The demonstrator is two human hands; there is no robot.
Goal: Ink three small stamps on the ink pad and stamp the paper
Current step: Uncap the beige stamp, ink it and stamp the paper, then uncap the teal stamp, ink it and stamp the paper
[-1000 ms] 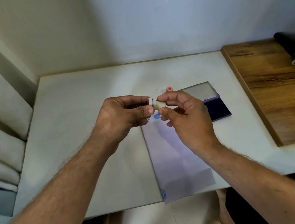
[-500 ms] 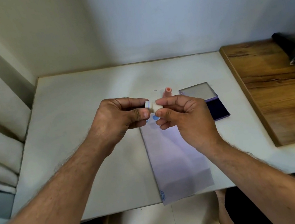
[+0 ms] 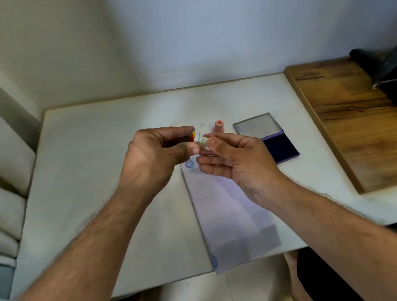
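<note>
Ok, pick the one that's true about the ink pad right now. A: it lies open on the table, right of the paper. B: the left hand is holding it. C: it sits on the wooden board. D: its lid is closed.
A: the ink pad lies open, lid flipped back and dark pad exposed, on the white table just right of the paper.

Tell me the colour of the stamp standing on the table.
Pale pink small upright stamp, standing beside the open ink pad; head view.

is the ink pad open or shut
Open. The ink pad lies on the white table with its lid folded back flat and the dark blue ink surface exposed.
</note>
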